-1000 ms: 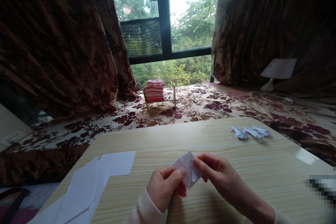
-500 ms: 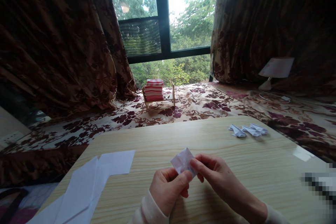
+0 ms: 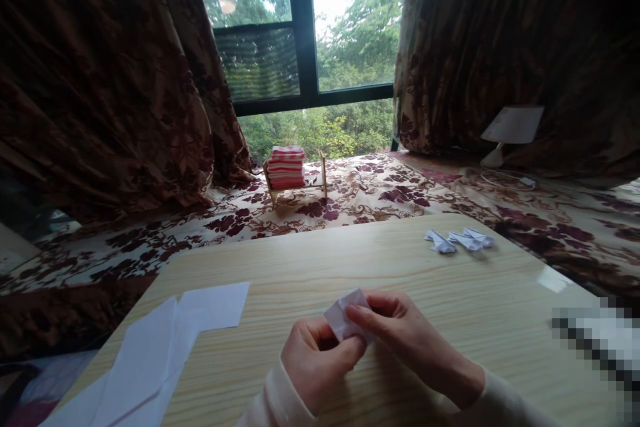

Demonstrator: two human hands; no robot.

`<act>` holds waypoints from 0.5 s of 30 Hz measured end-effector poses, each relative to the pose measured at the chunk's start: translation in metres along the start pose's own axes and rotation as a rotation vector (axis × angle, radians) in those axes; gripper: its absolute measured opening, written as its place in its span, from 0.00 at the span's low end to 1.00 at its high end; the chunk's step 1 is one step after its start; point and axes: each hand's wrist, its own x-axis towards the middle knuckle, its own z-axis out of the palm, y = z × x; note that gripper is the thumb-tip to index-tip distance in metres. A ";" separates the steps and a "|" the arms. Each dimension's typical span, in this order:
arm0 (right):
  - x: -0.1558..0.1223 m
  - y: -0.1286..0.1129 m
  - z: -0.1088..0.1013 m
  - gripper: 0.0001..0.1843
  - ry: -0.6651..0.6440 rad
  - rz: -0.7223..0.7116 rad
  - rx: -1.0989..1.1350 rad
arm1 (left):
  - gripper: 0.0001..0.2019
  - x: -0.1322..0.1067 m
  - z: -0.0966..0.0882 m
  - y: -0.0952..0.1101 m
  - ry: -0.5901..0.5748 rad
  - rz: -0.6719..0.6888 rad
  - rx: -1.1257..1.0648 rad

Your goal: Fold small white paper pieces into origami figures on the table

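Observation:
A small folded piece of white paper (image 3: 341, 315) is held up over the wooden table (image 3: 280, 267), between my two hands. My left hand (image 3: 320, 357) pinches its lower edge, the thumb on the near side. From the right, my right hand (image 3: 400, 320) grips the upper right part, with its thumb lying across the face of the paper. Fingers cover much of the paper, so its exact folds are hard to make out.
Several folded white paper shapes (image 3: 463, 240) lie at the table's far right. White paper sheets (image 3: 145, 347) overlap on the left. Beyond the table, a small rack holds stacked pink-striped cloths (image 3: 286, 168). A lamp (image 3: 511, 127) stands at the back right.
My right hand has shifted inward, its thumb moving left over the paper. The paper now looks tilted and more covered. The whole view has turned slightly right.

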 end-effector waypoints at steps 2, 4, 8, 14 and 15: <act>0.000 -0.001 -0.001 0.17 -0.011 0.025 0.017 | 0.12 0.001 -0.003 -0.001 0.008 0.031 -0.066; 0.000 -0.002 -0.002 0.18 -0.028 0.050 0.022 | 0.13 0.002 -0.006 0.000 0.050 0.063 -0.101; 0.001 -0.005 -0.007 0.20 0.030 0.035 -0.073 | 0.14 0.005 -0.011 -0.001 0.125 0.085 -0.071; 0.000 -0.004 -0.009 0.14 0.157 -0.162 -0.244 | 0.12 0.010 -0.015 -0.006 0.196 0.121 -0.030; 0.000 -0.003 -0.009 0.11 0.230 -0.275 -0.326 | 0.12 0.010 -0.016 -0.005 0.248 0.134 -0.027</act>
